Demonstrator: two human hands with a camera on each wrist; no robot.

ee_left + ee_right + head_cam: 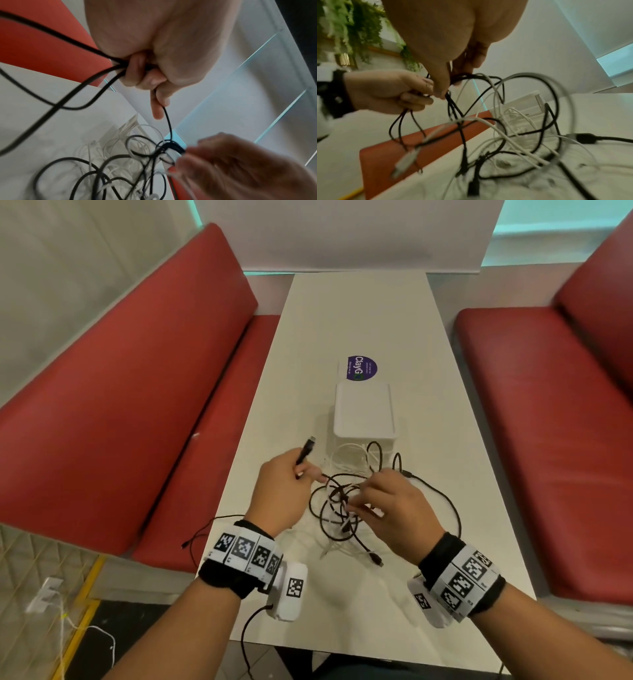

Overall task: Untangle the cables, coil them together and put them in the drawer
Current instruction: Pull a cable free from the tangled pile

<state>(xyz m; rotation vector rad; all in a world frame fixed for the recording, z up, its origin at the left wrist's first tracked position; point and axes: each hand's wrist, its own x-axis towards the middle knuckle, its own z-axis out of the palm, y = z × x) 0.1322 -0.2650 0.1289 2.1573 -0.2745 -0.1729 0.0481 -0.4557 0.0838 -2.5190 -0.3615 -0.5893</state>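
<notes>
Head view: our left hand [279, 491] grips a black cable [440, 501], plug [307, 448] pointing up and away toward the drawer [364, 410]. Our right hand [394, 508] pinches the tangle [339, 508] over the table [359, 320].

You have black cables [342, 501] knotted with thinner white cables [349, 455] on a white table [359, 313]. The small drawer box [364, 410] is white too. Behind it lies a purple round sticker [362, 368] with white lettering. Both benches [137, 392] beside you are red. Your wristbands [246, 553] are black, wrapped in white strips printed with black-and-white square codes.
</notes>
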